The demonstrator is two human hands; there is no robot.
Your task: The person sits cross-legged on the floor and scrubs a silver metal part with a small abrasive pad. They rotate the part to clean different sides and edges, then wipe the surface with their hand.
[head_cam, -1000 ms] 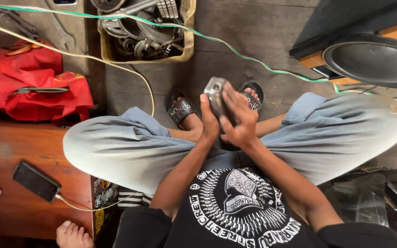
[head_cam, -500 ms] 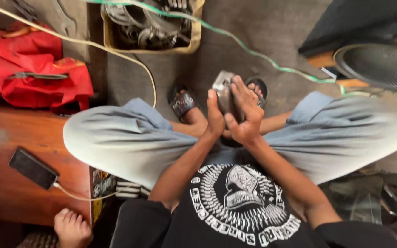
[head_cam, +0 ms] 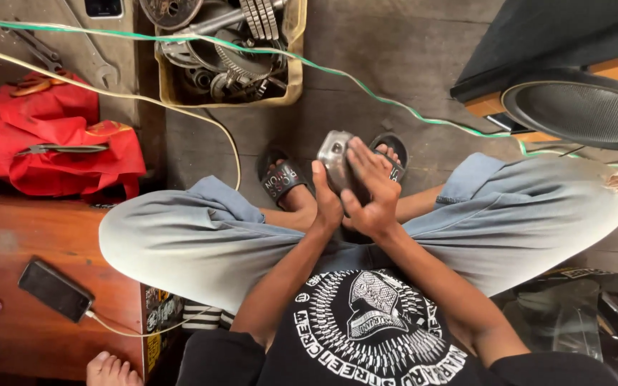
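Closest to the camera, the 2 forearms come together over the lap of the seated person. The left hand [head_cam: 325, 204] closes from the side on a metal part [head_cam: 335, 157], thumb up along its edge. The right hand [head_cam: 370, 189] lies flat over the part, its fingers [head_cam: 364, 159] spread narrow and pressed on the top face, so both hands hold it, above the feet and between the knees.

I judge the part a cast metal piece, grey and a little shiny: stiff, rather heavy for its size, not fragile, and probably oily, so it can slip. A good hold is around its rounded sides with the palm under it, not on the smooth face.

Below it are 2 black sandals [head_cam: 285, 179] on the floor. To the left, a phone [head_cam: 55, 289] lies on a wooden surface [head_cam: 16, 236] near a red cloth [head_cam: 51, 146]. Farthest, a tray of metal parts [head_cam: 227, 50] and a green cable [head_cam: 366, 86].
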